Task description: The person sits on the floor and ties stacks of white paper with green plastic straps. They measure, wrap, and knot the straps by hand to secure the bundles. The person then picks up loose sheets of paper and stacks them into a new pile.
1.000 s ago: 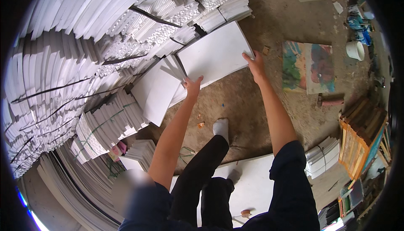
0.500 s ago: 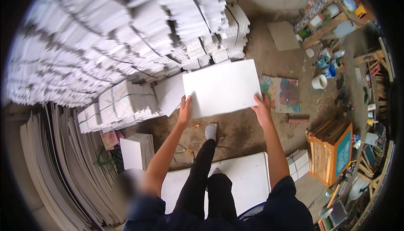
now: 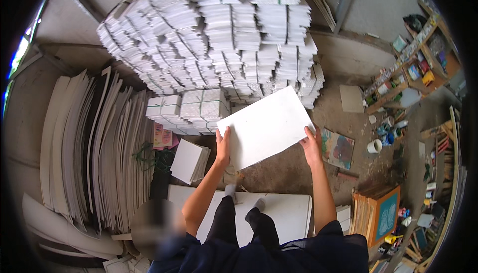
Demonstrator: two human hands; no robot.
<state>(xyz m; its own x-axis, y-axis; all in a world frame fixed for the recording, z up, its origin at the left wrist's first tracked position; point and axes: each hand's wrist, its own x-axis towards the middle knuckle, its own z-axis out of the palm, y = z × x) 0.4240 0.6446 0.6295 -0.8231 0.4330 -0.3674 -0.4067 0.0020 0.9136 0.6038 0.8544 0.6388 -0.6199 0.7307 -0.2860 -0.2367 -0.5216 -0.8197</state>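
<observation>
Between my hands is a white rectangular board (image 3: 269, 126), held out in front of me and tilted, its right end farther off than its left. My left hand (image 3: 223, 146) grips its left edge with the thumb on top. At the right edge, my right hand (image 3: 312, 146) closes on a corner, thumb also on the upper face. The fingers beneath the board are mostly hidden. A small stack of white boards (image 3: 190, 161) stands on the floor just left of my left forearm. Below my arms lies a large white panel (image 3: 289, 213), with my feet at it.
Tall strapped bundles of white sheets (image 3: 234, 29) rise ahead. Large sheets (image 3: 94, 148) lean upright at left. On the right are framed screens (image 3: 376, 216), a white bucket (image 3: 374, 146), a paint-stained board (image 3: 337, 148) and a wooden shelf (image 3: 413, 76) of containers.
The board has turned anticlockwise, its right end swinging away from me. Both hands still hold it. My view has shifted, showing more wall, and my feet have moved closer together.
</observation>
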